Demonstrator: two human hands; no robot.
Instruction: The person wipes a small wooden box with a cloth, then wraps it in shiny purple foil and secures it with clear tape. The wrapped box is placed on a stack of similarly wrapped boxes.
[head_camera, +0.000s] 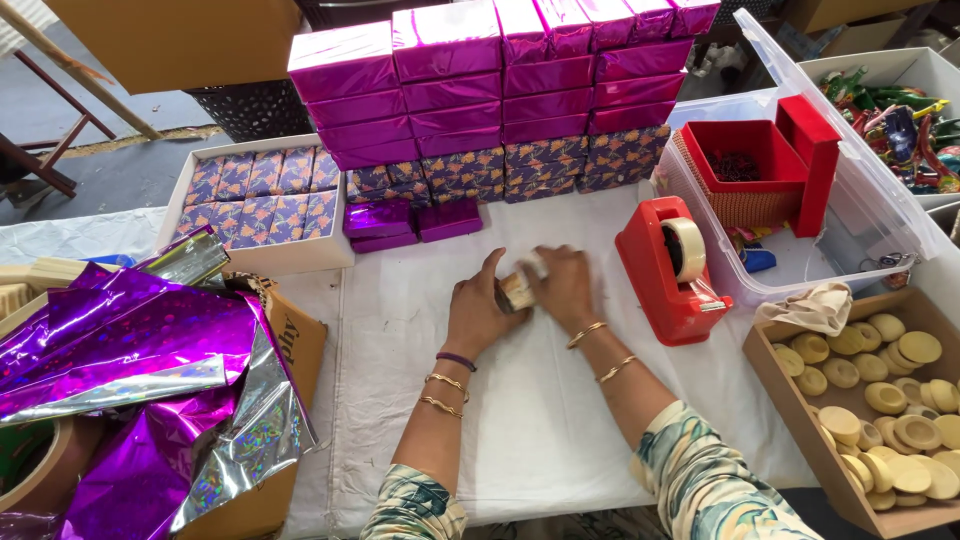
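My left hand (478, 312) and my right hand (563, 288) meet at the middle of the white table cloth (420, 330). Between them they hold a small stack of pale round discs (517, 291) in whitish wrapping. Both hands wrap around it, so most of it is hidden. A red tape dispenser (665, 270) with a roll of clear tape stands just to the right of my right hand. Behind the hands stand stacks of boxes wrapped in shiny magenta foil (500, 80).
Crumpled purple and silver foil sheets (140, 370) fill a cardboard box at left. A white tray of patterned boxes (255, 190) sits back left. A clear plastic tub (800, 230) holds a red box. A cardboard box of pale round discs (880, 400) lies at right.
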